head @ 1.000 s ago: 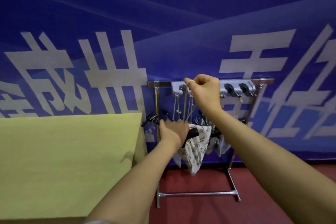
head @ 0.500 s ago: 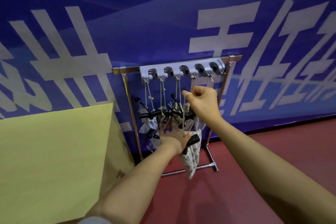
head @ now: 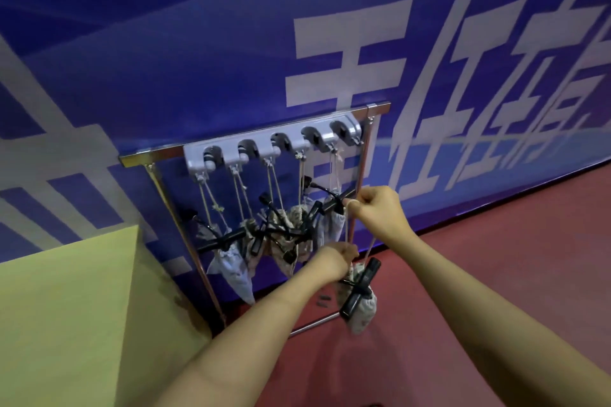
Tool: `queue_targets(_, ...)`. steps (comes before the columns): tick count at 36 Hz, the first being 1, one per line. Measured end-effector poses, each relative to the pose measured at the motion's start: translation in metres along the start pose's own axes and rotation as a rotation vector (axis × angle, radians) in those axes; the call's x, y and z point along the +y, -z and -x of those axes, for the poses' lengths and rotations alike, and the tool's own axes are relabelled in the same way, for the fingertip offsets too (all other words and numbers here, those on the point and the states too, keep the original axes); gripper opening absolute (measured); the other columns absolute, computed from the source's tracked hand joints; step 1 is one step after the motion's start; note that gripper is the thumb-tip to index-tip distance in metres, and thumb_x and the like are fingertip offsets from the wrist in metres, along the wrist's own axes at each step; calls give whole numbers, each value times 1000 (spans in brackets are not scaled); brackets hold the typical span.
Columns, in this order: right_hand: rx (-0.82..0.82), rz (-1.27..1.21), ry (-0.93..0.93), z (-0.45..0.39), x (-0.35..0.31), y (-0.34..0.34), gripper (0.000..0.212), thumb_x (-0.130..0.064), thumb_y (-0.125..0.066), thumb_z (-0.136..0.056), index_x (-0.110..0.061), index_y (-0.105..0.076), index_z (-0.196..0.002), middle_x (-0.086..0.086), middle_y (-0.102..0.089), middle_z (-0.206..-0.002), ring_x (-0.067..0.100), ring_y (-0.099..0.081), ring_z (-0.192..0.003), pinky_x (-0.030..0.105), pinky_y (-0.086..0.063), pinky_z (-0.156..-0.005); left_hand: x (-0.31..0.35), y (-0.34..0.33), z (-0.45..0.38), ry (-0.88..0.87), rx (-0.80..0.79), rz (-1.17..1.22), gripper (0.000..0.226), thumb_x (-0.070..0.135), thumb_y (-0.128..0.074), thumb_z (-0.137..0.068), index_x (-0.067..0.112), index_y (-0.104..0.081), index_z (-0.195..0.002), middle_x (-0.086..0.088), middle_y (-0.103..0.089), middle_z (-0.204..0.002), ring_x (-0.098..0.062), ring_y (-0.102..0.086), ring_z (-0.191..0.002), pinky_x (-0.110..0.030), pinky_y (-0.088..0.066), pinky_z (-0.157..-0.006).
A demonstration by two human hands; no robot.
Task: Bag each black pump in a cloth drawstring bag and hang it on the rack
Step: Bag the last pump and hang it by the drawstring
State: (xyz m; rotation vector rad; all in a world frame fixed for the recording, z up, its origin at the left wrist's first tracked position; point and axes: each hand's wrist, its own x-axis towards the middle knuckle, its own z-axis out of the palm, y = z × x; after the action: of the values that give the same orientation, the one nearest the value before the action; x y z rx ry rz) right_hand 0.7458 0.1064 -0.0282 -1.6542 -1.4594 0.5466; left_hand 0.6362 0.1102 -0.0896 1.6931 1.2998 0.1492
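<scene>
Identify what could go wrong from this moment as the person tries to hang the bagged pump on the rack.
1. The pump sticks well out of the cloth bag; it may slip out while dangling.
2. Only the thin drawstring carries the bag, pinched by the right hand and left hand; a loosened pinch likely drops it.
3. The rack's hook strip appears full of hanging bags, so the cord could tangle among them.

Metal rack (head: 172, 218) w/ grey hook strip (head: 297, 142) stands on red floor (head: 496, 258); five bagged pumps (head: 231, 261) hang (bunched together).
</scene>
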Motion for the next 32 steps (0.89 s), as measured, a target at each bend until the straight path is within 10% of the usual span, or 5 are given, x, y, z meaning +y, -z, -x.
queue_targets(6,-124,47,-5,-57,31,22,45,-5,-62,-81,-3,-36,-44,-1,-29,-42,10,-22,-41,14,-25,-38,28,-7,-54,31,-57,91,30,13,-44,-98,-1,-60,-119,-22,-63,-116,-31,-62,-99,-20,-36,-75)
queue_targets(11,-199,41,-5,-104,63,39,47,-3,-61,-80,-12,-32,-45,-7,-36,-37,7,-35,-34,12,-25,-39,51,-13,-99,69,4,168,25,9,-40,-99,7,-63,-90,-5,-57,-71,-14,-51,-62,-26,-46,-68)
queue_targets(16,-358,76,10,-139,86,47,30,-9,-59,-86,-5,-45,-60,-1,-39,-49,7,-35,-44,14,-26,-40,68,-9,-131,85,253,218,36,22,-40,-97,22,-57,-65,-18,-71,-89,-29,-65,-80,-34,-51,-77)
queue_targets(32,-361,-44,121,-229,110,33,13,-7,-47,-96,-8,-51,-84,-5,-45,-67,7,-41,-59,20,-31,-54,116,43,-202,76,656,167,37,19,-40,-98,3,-64,-75,-18,-67,-78,-31,-61,-73,-37,-46,-64)
